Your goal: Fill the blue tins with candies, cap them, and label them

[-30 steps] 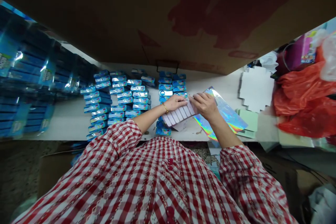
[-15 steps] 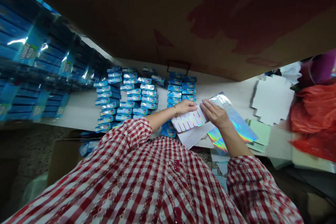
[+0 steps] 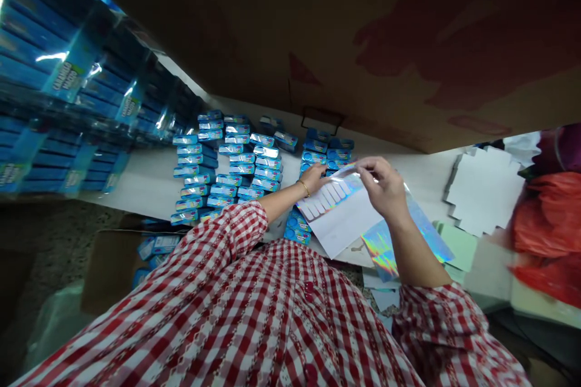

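My left hand (image 3: 314, 179), with a gold bracelet at the wrist, is closed at the upper left edge of a white sticker sheet (image 3: 349, 224). Along that sheet's upper left part runs a row of pale, slot-like strips with a shiny rainbow film around them. My right hand (image 3: 384, 186) pinches the upper edge of this shiny film, which bows up between my two hands. Under my right forearm lies a larger holographic sheet (image 3: 385, 248). Small blue boxes (image 3: 297, 233) stand in two columns just left of the sheet, partly hidden by my left arm.
More blue boxes (image 3: 222, 190) stand in rows on the white table (image 3: 145, 184). Wrapped blue packs (image 3: 59, 66) are stacked at left. A large cardboard box (image 3: 254, 30) overhangs the back. White card cutouts (image 3: 483, 190), green paper (image 3: 458, 245) and red plastic (image 3: 549, 217) lie at right.
My right hand has gone from lying flat on the sheet to pinching its film, a little farther right. More of the white sheet shows. The view has shifted slightly.
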`<state>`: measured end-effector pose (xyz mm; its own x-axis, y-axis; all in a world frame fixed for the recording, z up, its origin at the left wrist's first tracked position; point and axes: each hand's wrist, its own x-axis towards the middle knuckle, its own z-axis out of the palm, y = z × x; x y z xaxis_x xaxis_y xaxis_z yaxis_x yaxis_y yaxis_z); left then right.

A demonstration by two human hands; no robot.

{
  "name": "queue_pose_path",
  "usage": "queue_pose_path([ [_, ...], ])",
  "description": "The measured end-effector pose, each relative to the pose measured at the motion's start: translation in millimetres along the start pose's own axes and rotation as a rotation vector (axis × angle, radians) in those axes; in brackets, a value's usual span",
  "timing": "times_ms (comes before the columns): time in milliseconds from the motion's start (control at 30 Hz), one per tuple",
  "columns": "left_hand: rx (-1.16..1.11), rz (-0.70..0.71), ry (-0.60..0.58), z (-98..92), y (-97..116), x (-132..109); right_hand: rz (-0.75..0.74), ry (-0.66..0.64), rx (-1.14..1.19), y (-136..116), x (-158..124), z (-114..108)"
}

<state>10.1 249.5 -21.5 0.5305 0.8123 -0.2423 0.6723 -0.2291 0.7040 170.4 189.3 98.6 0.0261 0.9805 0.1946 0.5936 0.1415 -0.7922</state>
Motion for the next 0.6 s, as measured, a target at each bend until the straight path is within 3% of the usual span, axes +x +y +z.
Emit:
queue_pose_path([
  [133,0.146,0.004,0.272,-33.2,-26.9,5.7,0.288,0.038,0.332,-0.4,43.0,32.3],
  [267,0.359,0.070,0.190,-64.9,-65.4,14.9,0.415,0.131,0.493,18.2,64.1,57.8],
  [400,0.419,0.017,0.182,-79.0,-87.5,11.1,0.535,0.233,0.563,33.6,72.1,68.1],
  [500,0.216,0.006,0.251,-81.1,-78.8,11.4,0.646,0.245,0.643,35.9,80.1,76.7],
  [600,-0.308,-0.083,0.285,-79.7,-57.4,24.3,0.714,0.186,0.748,33.6,88.5,87.9],
])
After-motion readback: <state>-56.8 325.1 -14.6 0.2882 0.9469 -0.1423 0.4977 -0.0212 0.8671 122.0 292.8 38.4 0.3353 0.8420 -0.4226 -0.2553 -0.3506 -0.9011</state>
